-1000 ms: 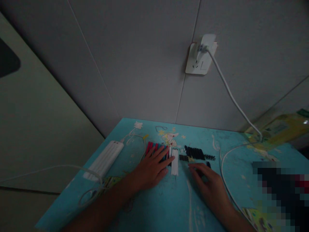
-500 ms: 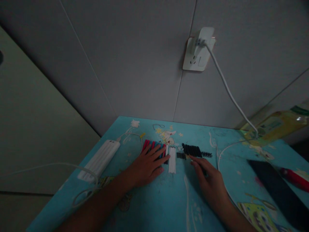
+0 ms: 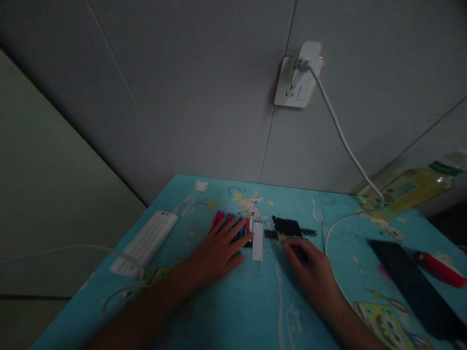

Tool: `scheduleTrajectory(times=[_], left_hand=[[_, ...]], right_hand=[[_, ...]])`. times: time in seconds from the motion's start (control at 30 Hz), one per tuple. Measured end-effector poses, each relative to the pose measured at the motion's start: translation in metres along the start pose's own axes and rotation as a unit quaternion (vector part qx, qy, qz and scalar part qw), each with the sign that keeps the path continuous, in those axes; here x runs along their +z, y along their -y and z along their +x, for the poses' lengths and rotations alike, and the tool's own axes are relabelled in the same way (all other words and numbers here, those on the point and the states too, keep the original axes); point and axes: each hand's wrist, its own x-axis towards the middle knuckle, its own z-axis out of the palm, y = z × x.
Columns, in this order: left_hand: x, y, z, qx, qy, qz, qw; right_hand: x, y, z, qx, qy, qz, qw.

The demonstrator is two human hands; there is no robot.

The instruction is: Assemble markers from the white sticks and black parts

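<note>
My left hand (image 3: 224,250) lies flat with fingers spread over a row of red and blue pen-like sticks (image 3: 218,217). Just right of its fingertips is a bundle of thin white sticks (image 3: 257,241), side by side. My right hand (image 3: 308,262) has thumb and index finger pinched together at the right end of a short row of small dark pieces (image 3: 270,235); whatever is between the fingertips is too small to name. Above that hand sits a row of black cylindrical pieces (image 3: 286,226), with small dark spiral-like pieces (image 3: 309,232) beside it.
On the left lies a white power strip (image 3: 146,241) with a looping cable. A white cable (image 3: 343,136) drops from the wall socket (image 3: 297,82) onto the table. At right are a bottle of yellow liquid (image 3: 404,187), a dark flat panel (image 3: 412,284) and a red-handled object (image 3: 440,270).
My right thumb and index finger have drawn closer together by the small dark pieces. My left hand keeps its place on the sticks. The whole view has shifted slightly.
</note>
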Motion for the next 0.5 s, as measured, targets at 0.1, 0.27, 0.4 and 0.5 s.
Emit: scheduleTrajectory(times=[0.1,0.27,0.4,0.5], left_hand=[[0.001,-0.001,-0.002,-0.024,-0.022,0.009,0.999],[0.007,-0.003,-0.008,-0.066,-0.049,0.011,0.997],[0.01,-0.004,-0.01,-0.06,-0.044,0.017,0.997],[0.009,-0.004,-0.01,-0.058,-0.045,0.013,0.997]], right_hand=[[0.001,-0.006,0.001,0.005,-0.001,0.006,1.0],[0.0,-0.014,0.001,-0.005,0.017,-0.004,1.0],[-0.001,-0.016,0.003,-0.019,0.015,-0.023,0.999],[0.0,-0.017,0.008,-0.067,0.002,-0.045,0.997]])
